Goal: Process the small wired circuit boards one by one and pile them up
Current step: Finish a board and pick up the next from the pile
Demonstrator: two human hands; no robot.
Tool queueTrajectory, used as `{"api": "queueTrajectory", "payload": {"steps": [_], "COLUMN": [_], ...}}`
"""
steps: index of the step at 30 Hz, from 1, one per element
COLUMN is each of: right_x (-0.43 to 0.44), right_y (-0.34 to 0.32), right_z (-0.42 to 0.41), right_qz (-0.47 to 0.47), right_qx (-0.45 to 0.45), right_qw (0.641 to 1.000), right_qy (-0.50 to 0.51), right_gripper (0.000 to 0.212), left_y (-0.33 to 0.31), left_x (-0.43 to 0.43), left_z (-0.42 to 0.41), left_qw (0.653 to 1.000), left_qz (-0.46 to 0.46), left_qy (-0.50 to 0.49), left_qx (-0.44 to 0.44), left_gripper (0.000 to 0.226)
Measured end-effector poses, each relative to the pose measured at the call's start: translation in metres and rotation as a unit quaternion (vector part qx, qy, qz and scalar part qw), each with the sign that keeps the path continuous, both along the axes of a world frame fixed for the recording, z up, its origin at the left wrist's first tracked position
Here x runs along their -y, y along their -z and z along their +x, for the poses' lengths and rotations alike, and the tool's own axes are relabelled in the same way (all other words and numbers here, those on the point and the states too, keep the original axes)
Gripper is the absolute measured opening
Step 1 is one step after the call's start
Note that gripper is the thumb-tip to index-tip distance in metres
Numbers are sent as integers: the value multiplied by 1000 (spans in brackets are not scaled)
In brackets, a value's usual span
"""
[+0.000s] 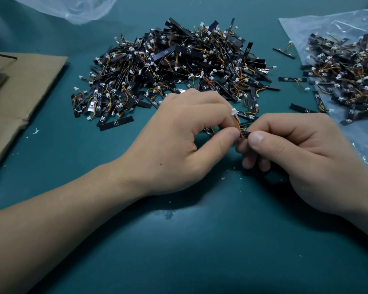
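two bare hands meet near the middle of a dark teal table top (179, 240), both with fingers curled. the left hand (179, 132) pinches thin red, orange and yellow wires (237, 124) between thumb and fingertips, and a small white plastic connector (234, 112) sticks up just above them. the right hand (295, 149) pinches one small black strip-shaped circuit board (245, 133), mostly hidden inside its grip. the board is held between the two hands, just above the table, at the near edge of the large heap.

likely risks from here: a hard pull on the wires could tear them from the board where they join it. a loose pinch could drop the board into the heap just beyond, mixing it with the others. it is not possible to tell which heap is the finished one – a board tossed to the wrong side would be lost among unprocessed ones.

counts:
- hands: two
- boards in hand: one
- heaps: two. a large heap of black wired boards (174, 66) lies far centre, and a smaller heap (344, 77) on a clear plastic bag (365, 132) lies far right. both hold too many boards to count.
- loose boards between the heaps: at least three
- another clear plastic bag (83, 9): one, far left
- brown cardboard sheet (26, 85): one, at the left
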State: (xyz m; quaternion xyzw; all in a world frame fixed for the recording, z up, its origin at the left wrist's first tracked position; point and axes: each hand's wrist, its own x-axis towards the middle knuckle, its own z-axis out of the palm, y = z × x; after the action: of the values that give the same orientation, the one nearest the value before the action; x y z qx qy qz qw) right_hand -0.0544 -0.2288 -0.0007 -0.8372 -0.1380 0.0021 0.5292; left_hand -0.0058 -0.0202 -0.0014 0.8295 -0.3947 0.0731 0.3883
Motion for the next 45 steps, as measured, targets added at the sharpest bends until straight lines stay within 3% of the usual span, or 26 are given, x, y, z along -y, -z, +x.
{"api": "queueTrajectory", "payload": {"steps": [39,45], "right_x": [0,-1], "right_y": [-2,-3], "right_z": [-4,-4], "right_qz": [-22,-41], "right_qx": [6,25], "right_qw": [1000,999], "right_qy": [-10,-20], "right_gripper": [18,26], "left_y": [-3,-2], "left_x": [0,-1], "left_z": [-1,0], "left_qw": [999,999], "left_qz": [-20,-21], "left_qy": [28,32], "left_qx": [-13,0], "left_gripper": [17,18]}}
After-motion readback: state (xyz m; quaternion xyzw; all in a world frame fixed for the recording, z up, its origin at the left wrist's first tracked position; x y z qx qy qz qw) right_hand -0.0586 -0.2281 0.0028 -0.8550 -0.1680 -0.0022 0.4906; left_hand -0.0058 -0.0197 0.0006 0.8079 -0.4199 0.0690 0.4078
